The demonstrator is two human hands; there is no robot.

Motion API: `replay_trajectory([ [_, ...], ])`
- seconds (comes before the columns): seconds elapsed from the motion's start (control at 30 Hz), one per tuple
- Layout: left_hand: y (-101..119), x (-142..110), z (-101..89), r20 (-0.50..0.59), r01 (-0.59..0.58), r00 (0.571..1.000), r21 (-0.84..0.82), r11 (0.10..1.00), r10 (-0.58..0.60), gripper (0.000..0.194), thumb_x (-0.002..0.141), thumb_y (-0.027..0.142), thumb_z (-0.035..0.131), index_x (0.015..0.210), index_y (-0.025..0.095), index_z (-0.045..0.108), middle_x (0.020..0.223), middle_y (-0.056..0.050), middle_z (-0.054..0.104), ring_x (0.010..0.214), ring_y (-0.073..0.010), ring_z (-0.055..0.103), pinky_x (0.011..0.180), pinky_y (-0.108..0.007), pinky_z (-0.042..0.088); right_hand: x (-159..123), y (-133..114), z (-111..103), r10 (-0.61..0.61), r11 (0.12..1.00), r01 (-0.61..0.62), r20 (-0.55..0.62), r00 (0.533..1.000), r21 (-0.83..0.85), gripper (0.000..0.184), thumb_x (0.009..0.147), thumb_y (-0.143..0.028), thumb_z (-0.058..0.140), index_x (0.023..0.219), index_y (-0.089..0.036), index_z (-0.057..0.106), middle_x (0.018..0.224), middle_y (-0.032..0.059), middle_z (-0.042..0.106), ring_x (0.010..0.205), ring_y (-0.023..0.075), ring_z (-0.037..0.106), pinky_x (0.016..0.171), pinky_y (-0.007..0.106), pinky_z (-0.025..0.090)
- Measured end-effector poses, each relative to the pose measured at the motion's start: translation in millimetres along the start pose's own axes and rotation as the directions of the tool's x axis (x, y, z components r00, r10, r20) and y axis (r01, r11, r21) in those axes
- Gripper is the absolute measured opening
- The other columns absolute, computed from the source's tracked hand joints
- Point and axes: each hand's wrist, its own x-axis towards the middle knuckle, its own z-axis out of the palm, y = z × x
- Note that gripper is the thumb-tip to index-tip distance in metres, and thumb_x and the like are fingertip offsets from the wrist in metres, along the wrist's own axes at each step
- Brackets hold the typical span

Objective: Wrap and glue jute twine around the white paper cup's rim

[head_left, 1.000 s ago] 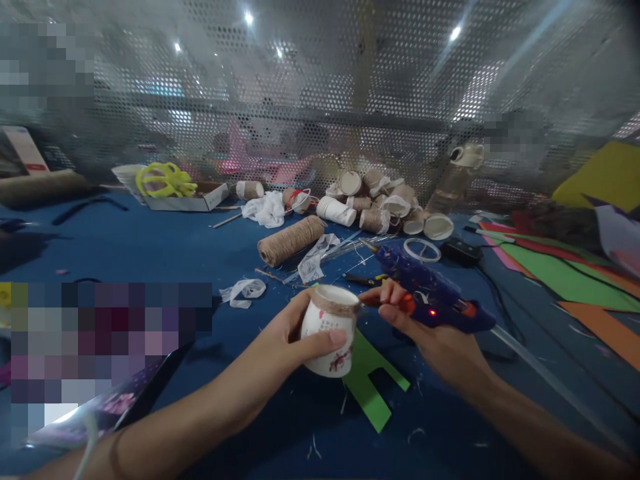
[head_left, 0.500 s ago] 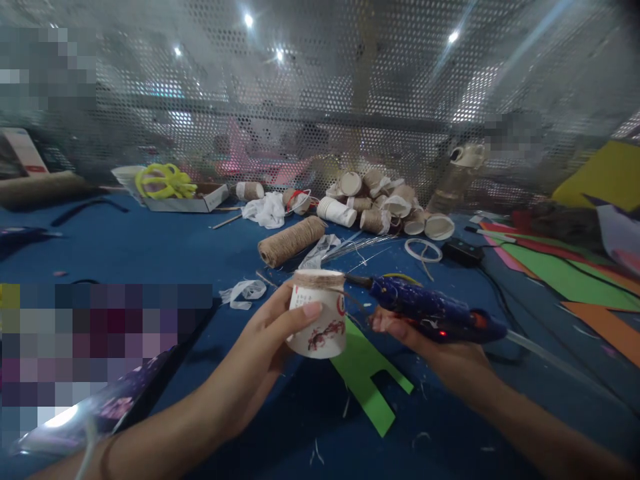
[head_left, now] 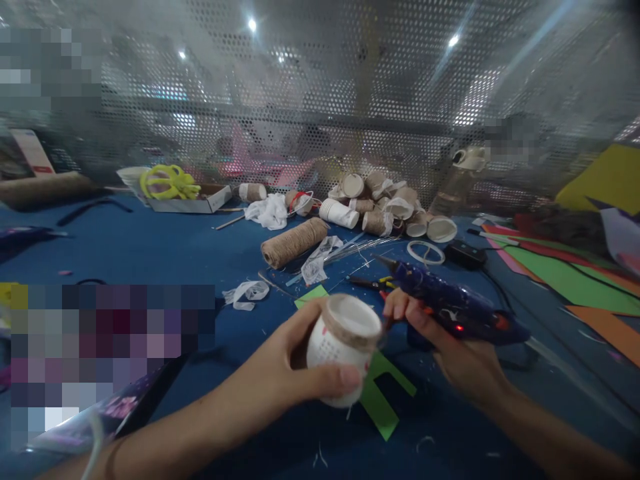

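White paper cup [head_left: 333, 377], smooth round wall, small red marks and blurred print, rough brown twine band [head_left: 350, 332] wound just below the rim. Cup is in the left hand [head_left: 295, 367], held above the dark blue tabletop [head_left: 150, 247], front middle. Mouth faces up, tipped right and toward the camera so the inside shows; long axis slants from bottom low-left to rim high-right. Left fingers curled round it, parted by the cup's width: thumb flat across the front, the others mostly hidden behind.

Right hand [head_left: 445, 340] has a dark blue hard plastic glue gun [head_left: 445, 293], red light lit. Long axis runs upper left to lower right, nozzle pointing left and slightly up, apart from the cup; pale stick out the back. Right fingers bent in at the handle, tips close together just beside the cup rim. Blurred brown strand at the tips; can't tell if pinched.

Flat green cutout [head_left: 383, 417], notched, lies below and behind the cup. Beyond: fibrous twine spool [head_left: 294, 243] on its side, thin crumpled white lace [head_left: 315, 263] beside it, pliers [head_left: 367, 283] near the nozzle, heaped twine-wrapped cups [head_left: 380, 223] farther back.
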Motion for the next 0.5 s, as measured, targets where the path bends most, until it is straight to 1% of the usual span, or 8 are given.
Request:
replay_trajectory([
  [0.07,-2,-2,-0.4,0.139,0.036,0.990,0.016,0.999,-0.038,0.053,0.077,0.031,0.093,0.124,0.026,0.068,0.108,0.001,0.071,0.100,-0.0183,0.062,0.090,-0.030,0.047,0,-4,1,0.038,0.999,-0.038,-0.011,0.999,-0.002,0.032,0.098,-0.056,0.064,0.088,-0.029,0.077,0.109,0.0033,0.077,0.106,0.0252,0.072,0.101,0.040,0.057],
  [0.13,-1,-6,0.9,0.215,0.058,0.975,0.016,0.998,-0.060,0.051,0.080,0.030,0.090,0.124,0.025,0.065,0.110,0.001,0.068,0.101,-0.0178,0.059,0.088,-0.029,0.046,0,-9,3,0.083,0.997,-0.083,0.013,0.996,-0.002,0.034,0.097,-0.059,0.065,0.092,-0.028,0.079,0.114,0.0052,0.077,0.107,0.0272,0.073,0.098,0.042,0.059],
  [0.3,3,-12,5.2,0.292,0.056,0.954,0.036,0.998,-0.064,0.050,0.072,0.013,0.087,0.116,0.026,0.068,0.106,0.002,0.065,0.098,-0.0183,0.060,0.086,-0.028,0.044,0,-18,10,0.168,0.972,-0.193,0.181,0.969,0.132,0.035,0.085,-0.061,0.078,0.092,-0.027,0.077,0.087,0.0043,0.080,0.080,0.0264,0.076,0.085,0.044,0.065],
  [0.33,3,-12,5.2,0.298,0.030,0.954,0.044,0.999,-0.042,0.053,0.069,0.010,0.087,0.116,0.026,0.069,0.108,0.002,0.065,0.100,-0.0191,0.060,0.089,-0.029,0.044,0,-19,11,0.163,0.968,-0.197,0.207,0.965,0.158,0.035,0.085,-0.061,0.078,0.090,-0.027,0.076,0.087,0.0043,0.080,0.080,0.0260,0.076,0.084,0.043,0.065],
  [0.37,3,-13,5.0,0.258,-0.015,0.966,0.041,0.999,0.004,0.056,0.068,0.007,0.086,0.117,0.027,0.070,0.110,0.002,0.066,0.102,-0.0189,0.059,0.092,-0.028,0.044,0,-18,12,0.156,0.965,-0.198,0.230,0.961,0.174,0.035,0.085,-0.061,0.078,0.090,-0.027,0.075,0.089,0.0045,0.080,0.081,0.0256,0.077,0.083,0.042,0.065],
  [0.4,2,-13,4.3,0.277,-0.012,0.961,0.049,0.999,-0.002,0.062,0.065,0.004,0.086,0.120,0.027,0.071,0.114,0.002,0.066,0.107,-0.0201,0.059,0.095,-0.028,0.043,-1,-18,12,0.149,0.963,-0.197,0.247,0.957,0.183,0.035,0.086,-0.061,0.077,0.091,-0.026,0.075,0.091,0.0047,0.081,0.082,0.0252,0.077,0.082,0.040,0.065],
  [0.43,2,-13,3.5,0.339,0.014,0.940,0.063,0.998,-0.035,0.067,0.060,0.001,0.088,0.120,0.027,0.072,0.114,0.003,0.067,0.111,-0.0209,0.058,0.096,-0.027,0.043,-1,-17,12,0.146,0.963,-0.198,0.261,0.954,0.186,0.034,0.087,-0.060,0.076,0.090,-0.026,0.075,0.092,0.0047,0.081,0.082,0.0245,0.076,0.081,0.039,0.065],
  [0.5,1,-12,1.3,0.374,0.067,0.923,0.072,0.995,-0.089,0.072,0.060,0.002,0.089,0.123,0.030,0.071,0.115,0.003,0.067,0.116,-0.0240,0.058,0.099,-0.030,0.045,-1,-14,10,0.153,0.962,-0.213,0.309,0.939,0.173,0.034,0.088,-0.060,0.075,0.087,-0.026,0.073,0.090,0.0037,0.080,0.081,0.0229,0.076,0.081,0.037,0.064],
])
